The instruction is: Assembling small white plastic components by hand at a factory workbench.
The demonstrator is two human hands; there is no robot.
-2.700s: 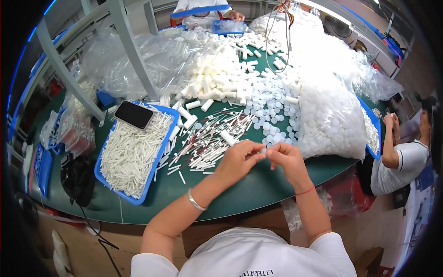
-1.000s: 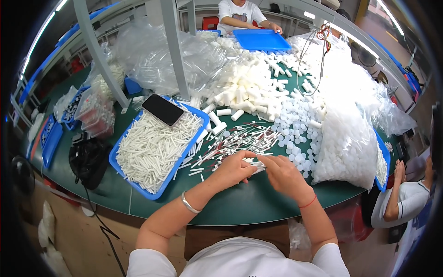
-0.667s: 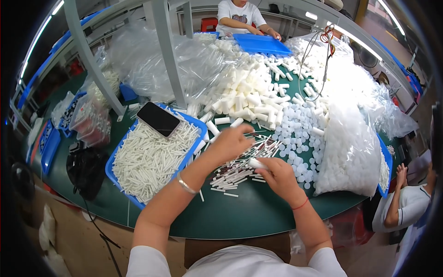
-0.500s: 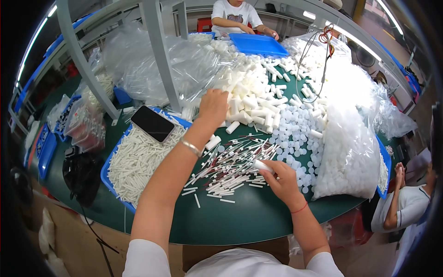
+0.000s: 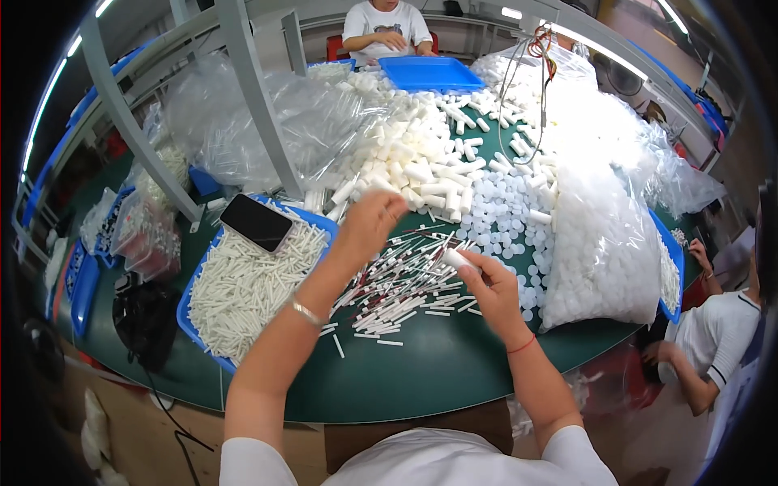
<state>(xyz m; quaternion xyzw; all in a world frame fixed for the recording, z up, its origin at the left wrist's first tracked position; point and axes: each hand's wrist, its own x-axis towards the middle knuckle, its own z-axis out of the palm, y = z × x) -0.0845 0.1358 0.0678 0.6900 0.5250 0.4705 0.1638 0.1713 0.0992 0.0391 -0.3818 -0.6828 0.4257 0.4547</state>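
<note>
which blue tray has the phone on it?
The near-left blue tray, full of white sticks; the black phone lies on its far corner. The far tray is empty, by another person.

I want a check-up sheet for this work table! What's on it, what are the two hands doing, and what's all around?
Surface: green table, mostly covered; bare strip at the near edge.
Job's things: white cylinder caps heap; thin white sticks with dark ends; round white discs.
Clutter: blue tray of white tubes with a black phone on top; clear plastic bags; another blue tray.
Grips: left hand reaches to the caps heap, fingers blurred; right hand pinches a white cap.
Cables: wires hang over the far side; a black cord runs off the near left edge.
Surroundings: other people sit at the far and right sides.
</note>
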